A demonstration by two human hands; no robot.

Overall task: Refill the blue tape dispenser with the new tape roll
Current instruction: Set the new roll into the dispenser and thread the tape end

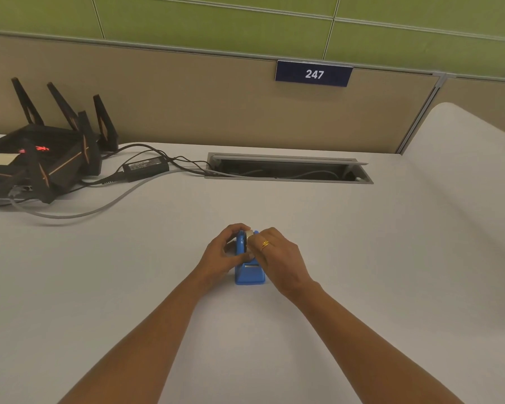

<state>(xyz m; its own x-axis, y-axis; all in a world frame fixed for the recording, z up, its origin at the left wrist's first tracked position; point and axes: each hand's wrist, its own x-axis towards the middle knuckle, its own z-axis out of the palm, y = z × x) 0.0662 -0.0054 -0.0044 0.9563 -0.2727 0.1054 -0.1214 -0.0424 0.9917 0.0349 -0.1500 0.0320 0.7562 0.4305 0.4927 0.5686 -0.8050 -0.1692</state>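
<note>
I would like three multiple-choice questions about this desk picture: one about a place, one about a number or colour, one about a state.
1. Where is the black router?
A. far left of the desk
B. beside the right hand
C. inside the cable tray

2. Which number is on the dark sign?
A. 274
B. 247
C. 742

3. What are the hands doing?
A. resting flat on the desk
B. holding a cable
C. both gripping the blue tape dispenser

Answers: 1 A, it stands at the far left by the partition. 2 B, white digits read 247. 3 C, left hand and right hand close around its top, where the tape roll shows.
</note>
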